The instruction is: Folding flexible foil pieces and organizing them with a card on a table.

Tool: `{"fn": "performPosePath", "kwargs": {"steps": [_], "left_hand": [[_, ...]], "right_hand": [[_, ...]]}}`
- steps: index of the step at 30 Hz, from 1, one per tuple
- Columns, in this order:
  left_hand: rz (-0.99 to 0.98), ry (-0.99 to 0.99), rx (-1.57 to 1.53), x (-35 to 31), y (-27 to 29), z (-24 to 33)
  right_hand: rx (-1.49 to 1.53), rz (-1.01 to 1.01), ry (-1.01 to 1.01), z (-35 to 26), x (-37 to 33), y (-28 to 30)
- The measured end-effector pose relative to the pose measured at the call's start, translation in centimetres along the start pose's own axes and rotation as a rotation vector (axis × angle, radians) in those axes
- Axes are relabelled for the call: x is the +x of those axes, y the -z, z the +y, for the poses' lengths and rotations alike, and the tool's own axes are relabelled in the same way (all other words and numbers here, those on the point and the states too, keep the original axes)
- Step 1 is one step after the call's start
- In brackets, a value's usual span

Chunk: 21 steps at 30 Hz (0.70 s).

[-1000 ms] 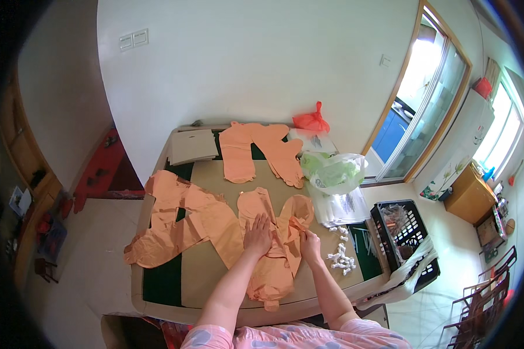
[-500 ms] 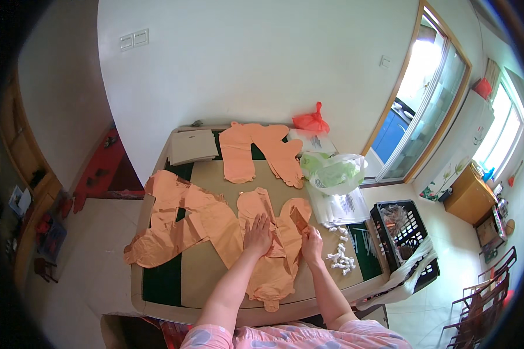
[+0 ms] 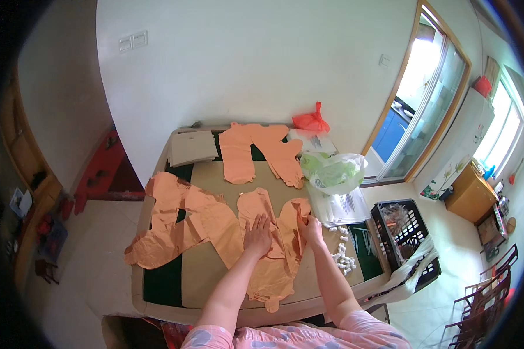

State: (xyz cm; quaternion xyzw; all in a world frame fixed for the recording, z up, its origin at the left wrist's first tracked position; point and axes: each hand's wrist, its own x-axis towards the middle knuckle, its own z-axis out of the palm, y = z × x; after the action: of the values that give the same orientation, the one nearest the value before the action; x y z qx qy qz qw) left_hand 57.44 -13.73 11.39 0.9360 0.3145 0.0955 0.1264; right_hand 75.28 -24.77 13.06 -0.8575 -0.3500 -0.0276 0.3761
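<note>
A flat, uninflated copper-coloured foil balloon [image 3: 272, 278] lies on the table in front of me. My left hand [image 3: 258, 237] rests flat on its middle, fingers stretched out. At the balloon's right lobe, my right hand [image 3: 312, 231] is closed on the foil edge, which is lifted and bent inward. Another creased foil balloon [image 3: 172, 238] spreads out to the left and touches or overlaps the first. Further back lie more flat foil balloons [image 3: 237, 152], partly stacked.
Cardboard sheets [image 3: 191, 146] are at the back left. On the right are a green-and-white plastic bag [image 3: 335, 173], clear packets [image 3: 344, 208], small white pieces [image 3: 344, 260] and a black crate [image 3: 413, 224]. A red bag [image 3: 311, 121] sits by the wall.
My right hand has shifted slightly up and left, drawing the foil's right edge further inward. The left hand has stayed in place.
</note>
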Motion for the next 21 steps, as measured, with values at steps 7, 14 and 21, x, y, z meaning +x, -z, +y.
{"fn": "performPosePath", "kwargs": {"steps": [7, 14, 21], "left_hand": [[-0.012, 0.013, 0.009, -0.2, -0.3, -0.3], [-0.012, 0.044, -0.015, -0.4, -1.1, -1.3], [-0.008, -0.064, -0.077, -0.7, 2.3, 0.5]], "right_hand": [[0.697, -0.224, -0.301, 1.7, 3.2, -1.1], [0.168, -0.424, -0.297, -4.7, 1.2, 2.0], [1.023, -0.418, -0.074, -9.7, 1.5, 3.7]]}}
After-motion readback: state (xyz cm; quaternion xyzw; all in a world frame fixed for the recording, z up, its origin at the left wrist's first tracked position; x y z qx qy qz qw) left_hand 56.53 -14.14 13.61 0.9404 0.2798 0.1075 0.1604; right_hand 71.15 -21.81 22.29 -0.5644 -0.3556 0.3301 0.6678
